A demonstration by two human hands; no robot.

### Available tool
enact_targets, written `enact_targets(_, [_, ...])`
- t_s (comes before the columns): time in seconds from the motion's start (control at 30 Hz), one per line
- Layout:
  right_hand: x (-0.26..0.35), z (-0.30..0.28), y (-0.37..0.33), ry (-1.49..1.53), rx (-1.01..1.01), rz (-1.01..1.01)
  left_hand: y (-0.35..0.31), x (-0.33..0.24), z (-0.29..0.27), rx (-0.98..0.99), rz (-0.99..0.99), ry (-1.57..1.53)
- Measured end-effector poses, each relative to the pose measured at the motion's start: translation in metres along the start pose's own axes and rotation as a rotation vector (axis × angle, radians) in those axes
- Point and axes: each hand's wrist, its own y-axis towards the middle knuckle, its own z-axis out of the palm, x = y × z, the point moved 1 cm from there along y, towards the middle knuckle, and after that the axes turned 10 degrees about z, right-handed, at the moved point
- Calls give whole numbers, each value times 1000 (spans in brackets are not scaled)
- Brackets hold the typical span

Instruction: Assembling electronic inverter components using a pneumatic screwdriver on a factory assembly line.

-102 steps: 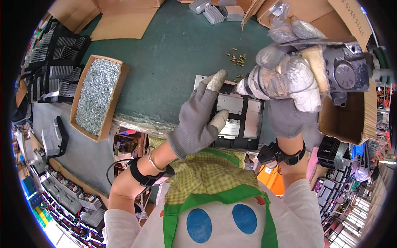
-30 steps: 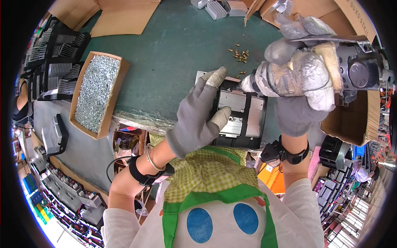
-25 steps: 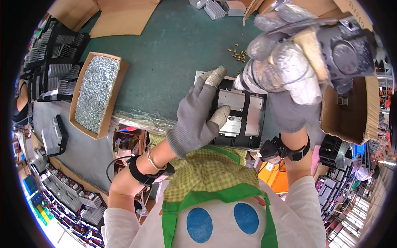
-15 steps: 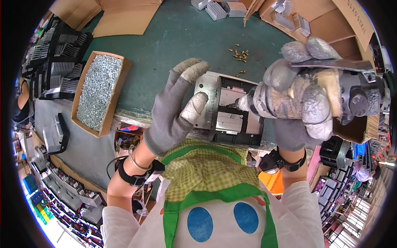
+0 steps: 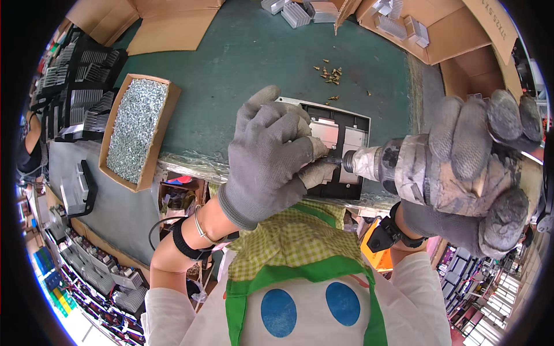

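My right hand (image 5: 470, 144) is wrapped round a power screwdriver (image 5: 398, 167) bound in worn, pale tape. Its bit points left over a flat black housing (image 5: 360, 122) with silver plates (image 5: 354, 140) set in it, which lies at the table's front edge. My left hand (image 5: 268, 158), in a grey glove, covers the left part of that housing. Thumb and forefinger come together at the tip of the bit; whatever is pinched there is hidden. Brass-coloured screws (image 5: 332, 76) lie loose on the green table beyond the housing.
A cardboard box full of small silver screws (image 5: 138, 127) stands on the left. Finned metal heatsinks (image 5: 295, 15) sit at the back, and more are in the open carton (image 5: 441, 34) at back right. Black finned housings (image 5: 86, 86) are stacked far left.
My left hand has moved right and its spread fingers have closed at the bit's tip. The screwdriver in my right hand has shifted to the right and nearer me.
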Motion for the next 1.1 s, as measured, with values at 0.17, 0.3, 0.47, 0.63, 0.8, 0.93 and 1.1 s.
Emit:
enact_targets(0.17, [0,2,-6,-32,-125,-94,-1,-5,0,-32,-14,-15])
enact_targets(0.3, [1,-1,-8,-42,-36,-55,-2,-8,-1,-41,-13,-50])
enact_targets(0.47, [-9,3,-6,-30,16,-33,-4,-9,-4,2,-20,-40])
enact_targets(0.63, [-15,6,-5,-22,18,-32,-14,-16,-8,85,-43,16])
enact_targets(0.8, [-18,6,-6,-18,22,-23,-37,-17,-9,222,-119,4])
enact_targets(0.93, [-23,7,-3,-13,45,-11,-51,-16,1,226,-141,-44])
enact_targets(1.1, [-25,9,0,-18,61,7,-59,-17,8,119,-187,-49])
